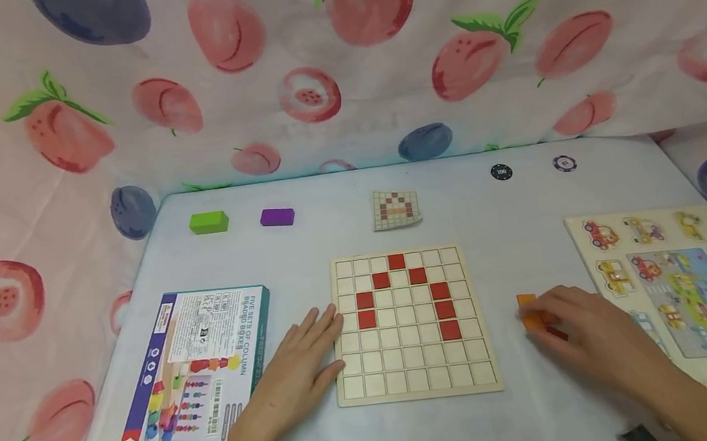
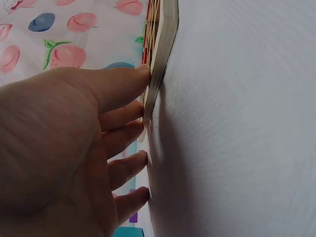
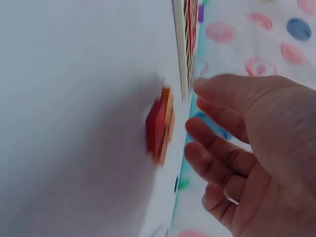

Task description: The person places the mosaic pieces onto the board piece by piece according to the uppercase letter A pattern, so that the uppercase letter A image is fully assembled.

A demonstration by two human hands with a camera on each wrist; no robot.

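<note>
A wooden grid board [image 1: 418, 379] lies in the middle of the table, with several red square tiles [image 1: 445, 309] set in it as an arch shape. My left hand [image 1: 307, 365] rests flat on the table, its straight fingers [image 2: 129, 118] touching the board's left edge [image 2: 163, 54]. To the right of the board sits a small pile of orange and red tiles [image 1: 530, 311] [image 3: 160, 126]. My right hand [image 1: 572, 327] is over this pile. In the right wrist view its fingers [image 3: 217, 123] hang loosely bent just above the tiles and hold nothing.
A small pattern card [image 1: 396, 209] lies behind the board. A green block [image 1: 208, 222] and a purple block [image 1: 278, 217] sit at the back left, two poker chips [image 1: 501, 172] at the back right. A blue toy box [image 1: 194, 370] lies left, a vehicle puzzle board [image 1: 684, 286] right.
</note>
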